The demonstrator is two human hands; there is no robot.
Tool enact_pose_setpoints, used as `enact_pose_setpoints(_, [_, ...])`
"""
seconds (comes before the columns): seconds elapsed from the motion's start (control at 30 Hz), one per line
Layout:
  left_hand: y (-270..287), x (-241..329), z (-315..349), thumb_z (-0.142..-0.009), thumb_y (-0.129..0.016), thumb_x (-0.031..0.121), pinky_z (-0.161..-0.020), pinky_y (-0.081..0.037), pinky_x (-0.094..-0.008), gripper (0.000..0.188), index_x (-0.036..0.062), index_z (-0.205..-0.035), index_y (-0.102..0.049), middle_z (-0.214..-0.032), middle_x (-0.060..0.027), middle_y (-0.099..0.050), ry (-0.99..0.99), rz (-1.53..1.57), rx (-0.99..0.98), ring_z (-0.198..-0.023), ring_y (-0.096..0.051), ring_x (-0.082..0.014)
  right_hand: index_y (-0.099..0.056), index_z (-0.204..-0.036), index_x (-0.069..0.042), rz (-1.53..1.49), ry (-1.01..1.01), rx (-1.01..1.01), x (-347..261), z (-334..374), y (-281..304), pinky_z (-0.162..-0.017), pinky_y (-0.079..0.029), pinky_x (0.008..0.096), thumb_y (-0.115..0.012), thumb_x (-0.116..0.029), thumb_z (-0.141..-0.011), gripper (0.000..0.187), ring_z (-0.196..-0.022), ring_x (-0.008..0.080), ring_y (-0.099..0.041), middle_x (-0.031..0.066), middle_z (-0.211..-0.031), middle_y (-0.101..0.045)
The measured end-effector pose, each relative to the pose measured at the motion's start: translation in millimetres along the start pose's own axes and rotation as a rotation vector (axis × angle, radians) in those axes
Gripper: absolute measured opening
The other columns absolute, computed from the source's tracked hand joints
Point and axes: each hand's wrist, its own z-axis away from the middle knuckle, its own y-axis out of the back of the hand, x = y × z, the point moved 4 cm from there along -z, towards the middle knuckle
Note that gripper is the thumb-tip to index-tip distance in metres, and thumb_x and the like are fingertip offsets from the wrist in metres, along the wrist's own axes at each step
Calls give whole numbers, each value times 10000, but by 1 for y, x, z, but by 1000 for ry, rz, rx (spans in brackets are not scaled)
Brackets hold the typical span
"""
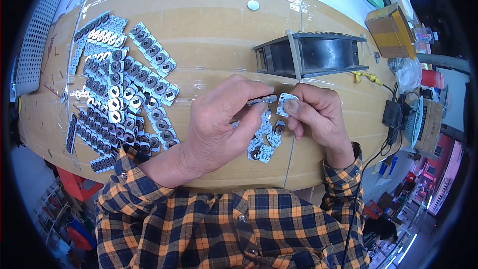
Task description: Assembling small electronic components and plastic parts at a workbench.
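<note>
Checked shirt cloth point(239, 229), orange and dark blue, is the closest thing, on the near side of the black fan point(328, 55). Under the fan is the big brown counter point(209, 30), with shiny clear tape on it. Far to the left of the fan is a large heap of board strips point(115, 92), all with rows of round parts on them. Many strips lie on top of others and point different ways. The fan has a pale band around it. The left hand point(219, 114) is on the near side of the fan, out to its left. The right hand point(318, 114) is just nearer than the fan. To the right of the fan is a brown box point(391, 31). Small loose boards point(264, 142) lie in a little pile nearer than the fan, a bit left of it, under the hands. A yellow cord point(367, 76) is by the fan's near right corner. The left hand's grip pinches a thin board piece point(262, 100), tipped on its edge. The right hand's grip pinches a square board piece point(285, 104). Past the fan and to its left lies a small white disc point(253, 5).
</note>
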Motion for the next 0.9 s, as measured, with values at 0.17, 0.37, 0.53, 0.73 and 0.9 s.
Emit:
enact_pose_setpoints(0.17, [1,1,0,-778,-622,-130,-562,-506,-280,244,-19,-994,-643,-824,-109,-622,14,-10,-23,-688,-657,-198,-615,-814,-5,-57,-2,-10,4,-2,4,-406,-378,182,-550,-118,-975,207,-453,31,-500,0,-615,-582])
enact_pose_setpoints(0.37, [1,1,1,-776,-625,-132,-566,-509,-274,249,-21,-999,-642,-840,-109,-624,18,-17,-26,-699,-663,-195,-594,-767,-3,-77,-3,34,7,-5,4,-385,-386,193,-558,-110,-952,216,-424,48,-504,13,-588,-580])
enact_pose_setpoints(0.53, [0,-1,1,-779,-626,-127,-566,-513,-271,246,-23,-1001,-641,-845,-112,-623,40,7,-20,-700,-665,-195,-605,-804,-9,18,33,67,4,-3,3,-385,-375,189,-569,-120,-959,194,-427,35,-496,1,-593,-577])
enact_pose_setpoints(0.73, [1,0,1,-781,-626,-126,-562,-515,-271,249,-24,-1007,-641,-840,-113,-622,41,-8,-27,-695,-663,-190,-612,-827,-5,61,46,95,3,-3,2,-397,-361,187,-580,-128,-959,184,-439,27,-494,-7,-597,-575])
enact_pose_setpoints(0.9, [1,-2,1,-789,-620,-129,-564,-524,-262,257,-22,-1022,-640,-852,-106,-625,47,7,-19,-700,-665,-174,-610,-827,0,289,219,93,5,-3,3,-419,-359,190,-604,-142,-964,198,-457,22,-488,-12,-608,-574])
